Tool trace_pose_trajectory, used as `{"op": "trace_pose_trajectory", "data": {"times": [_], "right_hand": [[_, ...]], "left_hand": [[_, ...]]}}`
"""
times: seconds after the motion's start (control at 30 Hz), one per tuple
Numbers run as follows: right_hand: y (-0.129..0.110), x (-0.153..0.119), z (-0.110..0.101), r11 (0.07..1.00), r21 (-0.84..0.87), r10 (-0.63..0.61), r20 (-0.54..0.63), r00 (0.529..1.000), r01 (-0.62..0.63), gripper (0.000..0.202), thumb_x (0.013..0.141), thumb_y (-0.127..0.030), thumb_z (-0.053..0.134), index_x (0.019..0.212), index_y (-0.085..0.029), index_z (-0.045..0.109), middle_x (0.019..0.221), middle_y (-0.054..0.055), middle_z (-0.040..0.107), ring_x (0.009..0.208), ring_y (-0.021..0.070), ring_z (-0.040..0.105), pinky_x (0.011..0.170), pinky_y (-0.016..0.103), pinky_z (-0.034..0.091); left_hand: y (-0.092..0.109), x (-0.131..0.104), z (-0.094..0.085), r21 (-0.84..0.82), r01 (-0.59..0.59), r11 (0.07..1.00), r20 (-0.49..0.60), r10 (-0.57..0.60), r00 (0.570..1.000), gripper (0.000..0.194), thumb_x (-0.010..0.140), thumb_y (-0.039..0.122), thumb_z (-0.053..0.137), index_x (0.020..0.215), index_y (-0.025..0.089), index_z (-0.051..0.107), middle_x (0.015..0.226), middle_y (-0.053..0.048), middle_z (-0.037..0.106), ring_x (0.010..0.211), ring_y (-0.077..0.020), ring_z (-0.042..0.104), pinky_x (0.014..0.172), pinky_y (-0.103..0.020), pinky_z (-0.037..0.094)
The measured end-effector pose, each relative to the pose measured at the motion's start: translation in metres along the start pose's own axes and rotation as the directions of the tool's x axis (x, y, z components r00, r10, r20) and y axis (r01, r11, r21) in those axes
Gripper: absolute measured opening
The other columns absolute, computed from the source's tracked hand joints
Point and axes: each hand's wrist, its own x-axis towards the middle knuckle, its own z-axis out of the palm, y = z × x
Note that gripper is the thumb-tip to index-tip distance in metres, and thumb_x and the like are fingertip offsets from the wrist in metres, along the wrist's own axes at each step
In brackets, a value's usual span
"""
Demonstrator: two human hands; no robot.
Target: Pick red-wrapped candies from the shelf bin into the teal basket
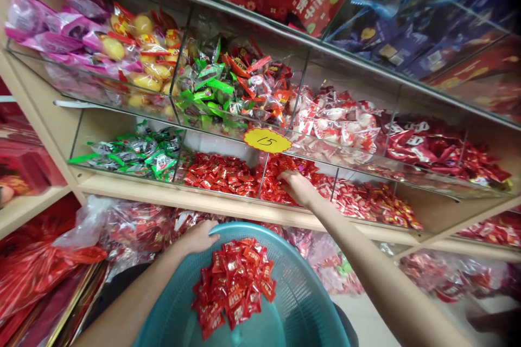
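Note:
My left hand [201,236] is closed on the far rim of a teal plastic basket [309,276], left of its middle. A pile of red-wrapped candies [236,282] lies in the bottom of the basket. Beyond the basket, my right hand [296,185] reaches into a low shelf compartment of small red-wrapped candies [274,187]. Its fingers point down among the wrappers, and their tips are hidden, so I cannot see whether they hold any. A clear divider [264,176] separates this compartment from the red candies [222,173] on its left.
Above hangs a yellow price tag [267,141] marked 15. Clear-fronted bins hold green-wrapped sweets [142,149], white-and-red packets [337,116] and dark red packets [415,138]. A wooden shelf edge [134,192] runs in front, with bagged sweets [138,225] below. Red plastic bags [40,265] lie at left.

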Motion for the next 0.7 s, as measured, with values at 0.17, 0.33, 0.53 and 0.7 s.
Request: {"op": "trace_pose_trajectory", "data": {"times": [0.17, 0.33, 0.53, 0.7], "right_hand": [[0.005, 0.002, 0.001, 0.999, 0.041, 0.011, 0.036, 0.999, -0.013, 0.022, 0.073, -0.009, 0.050, 0.093, -0.017, 0.055, 0.095, 0.009, 0.060, 0.088, 0.0183, 0.054, 0.075, 0.025, 0.040], [0.009, 0.003, 0.003, 0.997, 0.076, 0.026, 0.047, 0.999, -0.030, 0.019, 0.071, -0.008, 0.050, 0.085, -0.018, 0.055, 0.086, 0.006, 0.062, 0.080, 0.0166, 0.056, 0.070, 0.024, 0.039], [0.008, -0.001, 0.002, 0.993, 0.101, 0.058, 0.016, 0.998, -0.059, 0.020, 0.068, -0.011, 0.053, 0.087, -0.018, 0.051, 0.085, 0.006, 0.059, 0.078, 0.0156, 0.055, 0.067, 0.023, 0.040], [0.005, -0.009, -0.006, 0.989, 0.143, 0.060, -0.107, 0.992, -0.044, 0.018, 0.069, -0.014, 0.052, 0.087, -0.018, 0.050, 0.086, 0.006, 0.056, 0.078, 0.0162, 0.052, 0.068, 0.025, 0.040]], "left_hand": [[0.005, -0.002, -0.002, 0.027, 0.013, 1.000, -0.003, -0.013, 1.000, 0.029, 0.073, 0.033, 0.045, 0.093, 0.016, 0.058, 0.095, -0.008, 0.061, 0.086, -0.0206, 0.056, 0.074, -0.027, 0.041], [0.003, -0.002, -0.001, -0.010, 0.024, 1.000, -0.011, -0.024, 1.000, 0.029, 0.072, 0.033, 0.048, 0.092, 0.016, 0.059, 0.094, -0.008, 0.062, 0.085, -0.0198, 0.056, 0.074, -0.026, 0.041], [-0.002, 0.001, 0.001, -0.016, -0.006, 1.000, -0.018, 0.006, 1.000, 0.027, 0.072, 0.033, 0.048, 0.090, 0.016, 0.059, 0.092, -0.006, 0.062, 0.083, -0.0188, 0.057, 0.074, -0.025, 0.041], [-0.003, 0.002, 0.001, -0.010, -0.012, 1.000, -0.014, 0.012, 1.000, 0.029, 0.071, 0.035, 0.049, 0.091, 0.016, 0.059, 0.093, -0.006, 0.062, 0.084, -0.0191, 0.057, 0.076, -0.026, 0.041]]}}
